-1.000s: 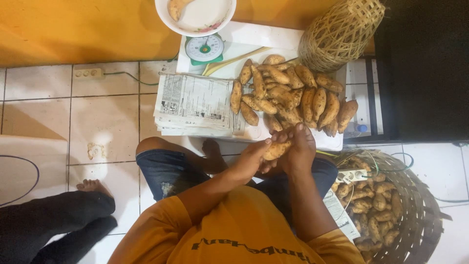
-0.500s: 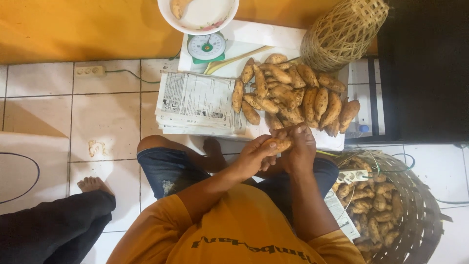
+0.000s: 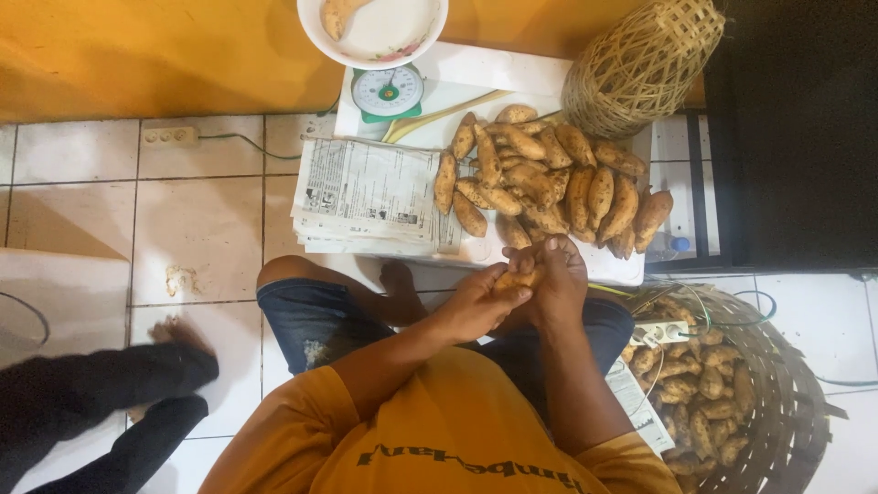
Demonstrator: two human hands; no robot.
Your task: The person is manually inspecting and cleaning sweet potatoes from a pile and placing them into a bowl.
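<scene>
My left hand (image 3: 474, 304) and my right hand (image 3: 560, 282) are pressed together over my lap, both closed around one brown oblong tuber (image 3: 515, 277), which is mostly hidden by the fingers. Just beyond the hands lies a pile of several similar tubers (image 3: 549, 183) on a white sheet (image 3: 604, 265). I sit cross-legged on the tiled floor in denim shorts and an orange shirt.
A stack of newspapers (image 3: 370, 192) lies left of the pile. Behind it stands a green-dial scale (image 3: 389, 91) with a white bowl (image 3: 407, 32). A small woven basket (image 3: 640, 64) stands at the back right. A large woven basket (image 3: 777, 402) of tubers sits at my right. Another person's dark-trousered legs (image 3: 91, 402) are at the lower left.
My hands have stayed together on the tuber, shifting their grip a little and drawing slightly nearer to me. The other person's foot has shifted slightly.
</scene>
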